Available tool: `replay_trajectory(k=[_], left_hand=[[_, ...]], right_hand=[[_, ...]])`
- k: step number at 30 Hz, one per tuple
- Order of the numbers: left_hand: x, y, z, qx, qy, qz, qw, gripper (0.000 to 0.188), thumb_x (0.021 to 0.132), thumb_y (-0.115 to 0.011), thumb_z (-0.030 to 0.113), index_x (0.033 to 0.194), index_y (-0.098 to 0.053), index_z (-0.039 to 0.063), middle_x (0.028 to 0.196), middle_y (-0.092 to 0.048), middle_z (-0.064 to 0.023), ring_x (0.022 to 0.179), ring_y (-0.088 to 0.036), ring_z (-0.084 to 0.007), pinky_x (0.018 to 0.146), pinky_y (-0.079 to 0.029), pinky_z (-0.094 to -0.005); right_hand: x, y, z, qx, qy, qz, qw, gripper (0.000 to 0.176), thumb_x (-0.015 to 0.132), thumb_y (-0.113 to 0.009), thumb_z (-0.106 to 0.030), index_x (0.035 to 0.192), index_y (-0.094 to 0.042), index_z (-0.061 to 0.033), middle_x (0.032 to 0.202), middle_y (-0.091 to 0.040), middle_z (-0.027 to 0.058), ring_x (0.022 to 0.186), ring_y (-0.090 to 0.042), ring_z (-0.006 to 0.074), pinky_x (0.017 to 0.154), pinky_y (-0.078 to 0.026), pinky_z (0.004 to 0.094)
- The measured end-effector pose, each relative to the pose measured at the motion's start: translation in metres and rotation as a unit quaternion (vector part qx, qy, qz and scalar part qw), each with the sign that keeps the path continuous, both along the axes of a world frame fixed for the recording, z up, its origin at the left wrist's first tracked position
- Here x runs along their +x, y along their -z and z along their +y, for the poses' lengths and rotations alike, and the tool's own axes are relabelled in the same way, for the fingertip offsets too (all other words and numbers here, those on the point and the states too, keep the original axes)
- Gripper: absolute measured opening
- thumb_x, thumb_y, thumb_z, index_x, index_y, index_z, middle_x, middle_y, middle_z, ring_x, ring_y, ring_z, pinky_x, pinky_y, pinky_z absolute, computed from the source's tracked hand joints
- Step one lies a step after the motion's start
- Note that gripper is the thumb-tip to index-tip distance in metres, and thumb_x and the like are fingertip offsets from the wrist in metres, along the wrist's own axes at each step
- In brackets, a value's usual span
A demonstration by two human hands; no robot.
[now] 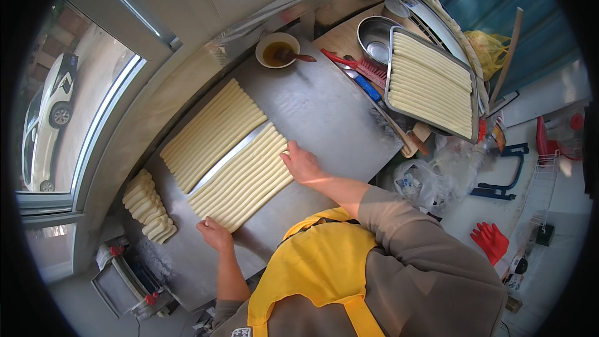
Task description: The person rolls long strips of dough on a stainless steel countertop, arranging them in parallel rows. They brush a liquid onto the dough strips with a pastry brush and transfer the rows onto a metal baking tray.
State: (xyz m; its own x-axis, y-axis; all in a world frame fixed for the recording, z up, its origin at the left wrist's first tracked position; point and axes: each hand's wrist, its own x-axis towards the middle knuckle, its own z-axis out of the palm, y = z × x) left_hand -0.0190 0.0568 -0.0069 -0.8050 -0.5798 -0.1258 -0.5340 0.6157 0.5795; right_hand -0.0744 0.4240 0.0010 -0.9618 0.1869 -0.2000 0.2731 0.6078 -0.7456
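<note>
Two blocks of pale dough strips lie on a metal work table (pixel 337 145). The farther block (pixel 213 135) is separated from the nearer block (pixel 243 178) by a narrow gap of bare metal. At the nearer block's right ends, my right hand (pixel 302 164) has its fingertips pinched on a strip's end. My left hand (pixel 216 234) pinches at the strip ends on the left side, close to the table surface. Its fingers partly hide the dough there. A heap of shorter, thicker dough pieces (pixel 149 206) lies left of both blocks.
A bowl of yellowish liquid (pixel 278 50) holds a brush. Right of it are a steel bowl (pixel 376 40), a red brush (pixel 372 71), a blue-handled tool (pixel 367 88) and a tray of dough strips (pixel 430 84). A roller machine (pixel 133 281) stands beyond the table's left end.
</note>
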Motion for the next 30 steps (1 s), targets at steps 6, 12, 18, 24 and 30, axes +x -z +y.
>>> replay_trajectory(k=[6, 12, 18, 24, 30], left_hand=[[0.002, 0.003, -0.001, 0.021, 0.021, 0.032, 0.999, 0.045, 0.116, -0.052, 0.04, 0.116, -0.067, -0.003, 0.107, -0.076, -0.0283, 0.099, -0.07, -0.0478, 0.089, -0.054, -0.0531], [-0.002, -0.025, 0.009, 0.066, 0.017, 0.035, 0.997, 0.037, 0.114, -0.06, 0.036, 0.116, -0.065, -0.001, 0.104, -0.078, -0.022, 0.093, -0.073, -0.0373, 0.086, -0.056, -0.0475], [0.014, -0.043, -0.015, 0.13, 0.008, 0.106, 0.986, 0.04, 0.114, -0.063, 0.038, 0.11, -0.065, -0.001, 0.092, -0.073, -0.0165, 0.083, -0.065, -0.0283, 0.082, -0.054, -0.0449], [0.017, -0.016, -0.021, 0.082, 0.023, 0.032, 0.996, 0.04, 0.114, -0.063, 0.038, 0.11, -0.066, -0.001, 0.098, -0.075, -0.0201, 0.088, -0.067, -0.0311, 0.084, -0.054, -0.0453], [0.015, -0.039, -0.012, 0.069, 0.074, 0.043, 0.994, 0.036, 0.113, -0.064, 0.035, 0.111, -0.066, -0.001, 0.099, -0.074, -0.0195, 0.09, -0.068, -0.03, 0.084, -0.054, -0.0443]], right_hand=[[0.006, 0.0, -0.008, 0.068, 0.004, 0.036, 0.997, 0.031, 0.111, -0.063, -0.036, 0.115, -0.057, -0.0061, 0.104, -0.076, 0.0244, 0.096, -0.071, 0.0511, 0.083, -0.056, 0.0602], [0.014, -0.014, -0.012, 0.056, 0.012, 0.036, 0.998, 0.034, 0.111, -0.064, -0.039, 0.118, -0.057, -0.0069, 0.094, -0.076, 0.0263, 0.092, -0.072, 0.0516, 0.079, -0.056, 0.0595], [0.053, -0.046, -0.005, -0.052, 0.065, 0.073, 0.994, 0.033, 0.113, -0.066, -0.036, 0.123, -0.061, -0.0053, 0.094, -0.074, 0.0246, 0.086, -0.071, 0.0468, 0.079, -0.056, 0.0504], [0.062, -0.009, -0.007, 0.027, 0.055, 0.018, 0.998, 0.032, 0.113, -0.062, -0.037, 0.122, -0.058, -0.0072, 0.094, -0.074, 0.0282, 0.097, -0.071, 0.0531, 0.084, -0.055, 0.0584], [0.065, -0.011, -0.008, -0.013, 0.058, 0.034, 0.998, 0.033, 0.111, -0.063, -0.038, 0.121, -0.058, -0.0069, 0.1, -0.075, 0.0284, 0.098, -0.07, 0.0537, 0.086, -0.055, 0.0602]])
